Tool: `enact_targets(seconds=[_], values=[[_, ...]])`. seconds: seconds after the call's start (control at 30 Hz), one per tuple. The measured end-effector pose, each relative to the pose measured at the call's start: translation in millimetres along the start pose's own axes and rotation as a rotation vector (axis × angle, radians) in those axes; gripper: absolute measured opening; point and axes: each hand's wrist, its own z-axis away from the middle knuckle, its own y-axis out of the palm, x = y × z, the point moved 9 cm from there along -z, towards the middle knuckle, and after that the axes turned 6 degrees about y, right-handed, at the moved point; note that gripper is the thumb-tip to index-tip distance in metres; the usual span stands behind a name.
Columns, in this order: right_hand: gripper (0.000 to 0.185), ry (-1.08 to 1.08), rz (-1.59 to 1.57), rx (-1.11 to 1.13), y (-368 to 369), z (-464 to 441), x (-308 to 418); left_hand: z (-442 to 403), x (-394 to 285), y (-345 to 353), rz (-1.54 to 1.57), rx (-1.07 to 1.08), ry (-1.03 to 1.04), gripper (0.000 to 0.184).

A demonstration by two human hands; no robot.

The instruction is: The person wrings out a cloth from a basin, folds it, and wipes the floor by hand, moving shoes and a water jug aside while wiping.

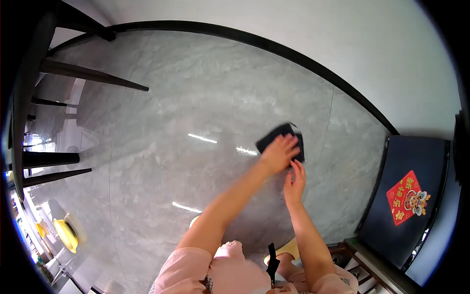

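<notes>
A dark, folded cloth-like item (pixel 269 139) lies on the grey floor, right of the middle of the view. My left hand (pixel 281 152) rests on top of it with the fingers spread, slightly blurred by motion. Just below the item's lower right corner is my right hand (pixel 295 182), its fingers apart and slightly bent, the fingertips close to the edge. Whether they touch it I cannot tell. The side of the item under my left hand is hidden.
Dark furniture legs (pixel 98 74) reach in from the left. A yellow object (pixel 65 235) is at the lower left. A black skirting strip (pixel 274 47) borders the white wall. At right stands a dark panel (pixel 396 157) bearing a red sticker (pixel 401 196), beside a wooden rack (pixel 374 264).
</notes>
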Motion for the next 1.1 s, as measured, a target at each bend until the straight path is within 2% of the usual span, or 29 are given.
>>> enact_targets(seconds=[0.03,0.13,0.17,0.23,0.3,0.4,0.47,0.5,0.57,0.6,0.67,0.8,0.9,0.97,1.0,1.03,1.1], values=[[0.031,0.002,0.026,0.015,2.4,-2.4,8.9,2.8,33.5,-26.9,-0.129,-0.058,-0.113,0.05],[0.029,0.011,0.014,0.053,14.1,-8.8,28.3,57.5,140.6,-58.6,-0.183,-0.193,-0.453,0.052],[0.029,0.002,-0.01,0.065,21.2,-15.9,34.5,88.7,167.0,-70.9,-0.209,-0.155,-0.558,0.053],[0.029,-0.052,-0.015,0.085,36.3,-25.8,43.7,164.1,201.7,-101.1,-0.218,-0.266,-0.691,0.054],[0.029,-0.104,-0.017,0.109,51.9,-34.9,55.4,244.2,224.3,-126.3,-0.234,-0.274,-0.862,0.054],[0.03,-0.172,-0.025,0.141,72.7,-46.4,75.9,378.5,236.4,-145.7,-0.366,-0.42,-1.082,0.052],[0.03,-0.215,-0.038,0.157,85.1,-52.1,88.0,458.2,235.7,-131.6,-0.444,-0.446,-1.367,0.052],[0.031,-0.231,-0.048,0.165,89.8,-53.5,91.3,482.5,230.5,-128.3,-0.476,-0.479,-1.495,0.053],[0.032,-0.256,-0.063,0.175,96.3,-53.5,94.7,470.9,225.7,-115.9,-0.525,-0.406,-1.662,0.058],[0.033,-0.256,-0.062,0.192,99.8,-51.4,95.4,427.1,213.1,-129.1,-0.431,-0.401,-1.668,0.062],[0.034,-0.256,-0.059,0.225,104.0,-44.5,95.2,333.4,196.4,-117.4,-0.361,-0.507,-1.31,0.065],[0.038,-0.314,0.009,0.237,118.0,-36.5,100.0,162.2,154.7,-82.3,0.069,-0.358,-0.799,0.065],[0.038,-0.327,0.025,0.249,134.2,-42.2,123.3,133.8,152.8,-86.2,-0.046,-0.352,-0.539,0.062],[0.039,-0.358,0.047,0.278,149.1,-50.4,143.7,166.2,181.5,-99.9,0.027,-0.263,-0.604,0.062],[0.039,-0.371,0.045,0.276,156.6,-53.6,152.6,205.0,198.9,-114.0,0.024,-0.362,-0.711,0.061],[0.039,-0.382,0.044,0.273,163.9,-56.3,161.1,247.8,219.2,-124.1,0.045,-0.315,-0.866,0.062],[0.041,-0.459,0.16,0.301,181.5,-55.6,176.7,348.6,237.6,-153.3,-0.068,-0.417,-1.009,0.061]])
